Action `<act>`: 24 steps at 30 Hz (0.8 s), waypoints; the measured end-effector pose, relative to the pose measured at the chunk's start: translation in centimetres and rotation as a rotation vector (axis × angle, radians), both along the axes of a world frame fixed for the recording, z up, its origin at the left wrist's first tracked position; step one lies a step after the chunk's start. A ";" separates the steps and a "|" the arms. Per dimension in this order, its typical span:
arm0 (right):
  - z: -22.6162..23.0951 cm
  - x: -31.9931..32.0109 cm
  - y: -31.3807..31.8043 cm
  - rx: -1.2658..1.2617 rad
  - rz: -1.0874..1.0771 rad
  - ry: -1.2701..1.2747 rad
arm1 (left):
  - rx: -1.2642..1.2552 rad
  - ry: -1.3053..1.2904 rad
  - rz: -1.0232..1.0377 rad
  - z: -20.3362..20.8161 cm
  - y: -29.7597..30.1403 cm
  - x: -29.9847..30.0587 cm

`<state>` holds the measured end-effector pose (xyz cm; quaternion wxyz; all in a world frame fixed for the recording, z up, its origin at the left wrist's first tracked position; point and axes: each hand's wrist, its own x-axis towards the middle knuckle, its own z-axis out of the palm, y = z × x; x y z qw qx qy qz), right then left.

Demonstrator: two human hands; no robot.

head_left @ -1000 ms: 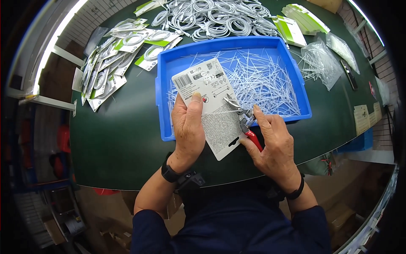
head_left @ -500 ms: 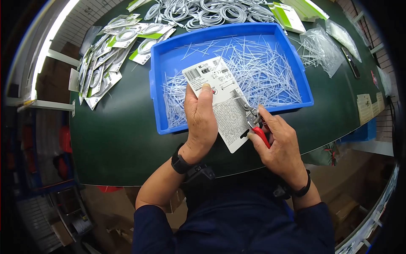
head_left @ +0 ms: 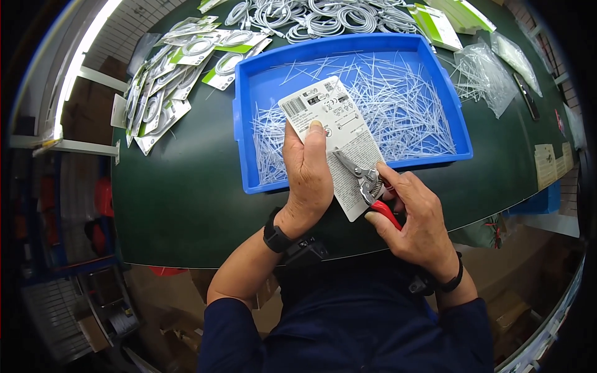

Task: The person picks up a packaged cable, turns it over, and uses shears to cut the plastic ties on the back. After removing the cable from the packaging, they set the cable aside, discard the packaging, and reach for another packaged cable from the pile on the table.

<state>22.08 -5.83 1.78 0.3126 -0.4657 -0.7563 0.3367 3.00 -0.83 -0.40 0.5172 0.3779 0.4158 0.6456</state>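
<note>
My left hand (head_left: pixel 309 163) grips a white printed packaging card (head_left: pixel 329 118), its thumb lying across the front. The card is tilted, with small print and a barcode facing up, above the near side of a blue tray (head_left: pixel 239 133). My right hand (head_left: pixel 418 214) is wrapped round red-handled snips (head_left: pixel 385 211). Their metal blades with a spring lie over the middle of the card, tips pointing toward my left thumb. Many thin white plastic ties (head_left: pixel 410 112) are strewn in the tray. What the card carries on its underside is hidden.
On the dark green table (head_left: pixel 180 211), packaged cables (head_left: pixel 168 87) are heaped at the left. Coiled grey cables (head_left: pixel 336 15) lie along the back. Green-and-white cards (head_left: pixel 438 28), a clear bag (head_left: pixel 491 78) with ties, and a dark slim object (head_left: pixel 527 98) are at the right.
The snips' blade tips have moved left and nearer across the card, closer to my left thumb. A white strip seen at the tips before no longer shows. The whole view has shifted slightly.
</note>
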 end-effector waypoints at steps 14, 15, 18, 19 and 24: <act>0.4 -0.4 0.8 0.084 0.009 -0.013 | 0.029 0.016 -0.002 0.0 0.5 0.4; 0.8 -0.4 0.8 0.099 0.013 -0.056 | 0.024 0.010 0.008 0.1 0.6 0.3; 1.3 -0.5 0.9 0.135 0.020 -0.139 | 0.021 0.009 0.015 0.7 0.3 0.7; 1.0 -0.4 0.7 0.149 0.020 -0.145 | 0.019 0.004 0.014 0.9 0.3 0.8; 1.0 -0.1 0.2 0.143 0.012 -0.151 | 0.000 0.040 -0.044 0.4 0.1 0.6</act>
